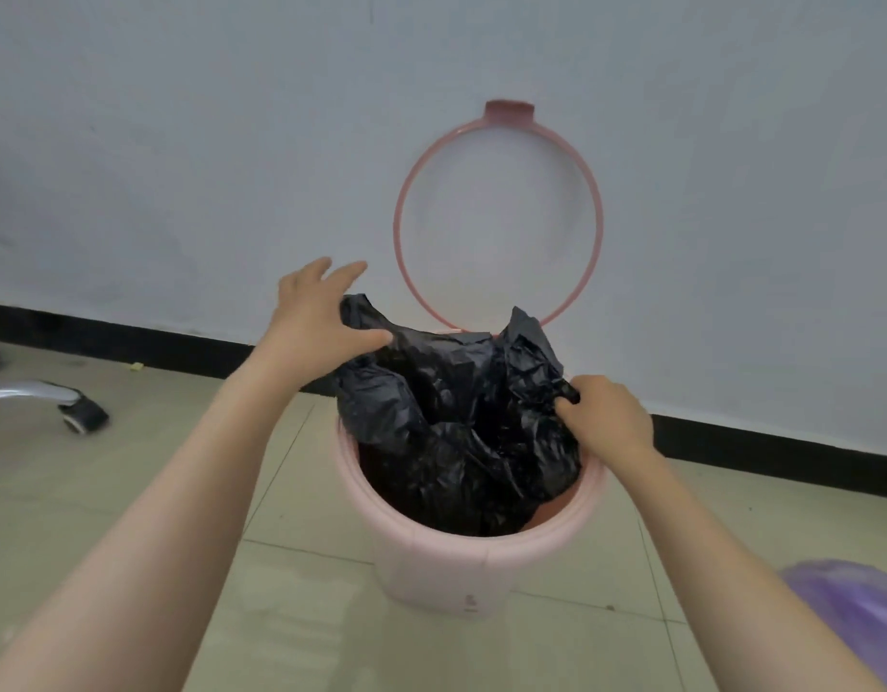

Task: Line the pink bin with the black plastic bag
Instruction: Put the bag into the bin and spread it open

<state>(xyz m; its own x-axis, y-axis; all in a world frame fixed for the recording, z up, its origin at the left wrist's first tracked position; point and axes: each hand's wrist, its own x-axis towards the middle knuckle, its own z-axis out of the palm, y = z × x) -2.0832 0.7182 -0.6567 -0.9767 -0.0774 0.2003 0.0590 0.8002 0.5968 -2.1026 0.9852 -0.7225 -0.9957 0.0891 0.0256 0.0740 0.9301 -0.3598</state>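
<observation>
Black plastic bag (461, 442) stuffed in pink bin (431, 556) mid-frame, edges unfolded, ring (498, 217) up; left hand (314, 312) spread, thumb on bag; right hand (606, 417) pinching edge.

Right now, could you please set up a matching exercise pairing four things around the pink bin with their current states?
Things:
1. black plastic bag
2. pink ring
3. left hand
4. right hand

States:
A. flipped up, upright against the wall
B. pinching the bag's edge, fingers closed
C. crumpled inside the pink bin, edges sticking up
D. fingers spread, thumb on the bag

Pairs: 1-C, 2-A, 3-D, 4-B
</observation>
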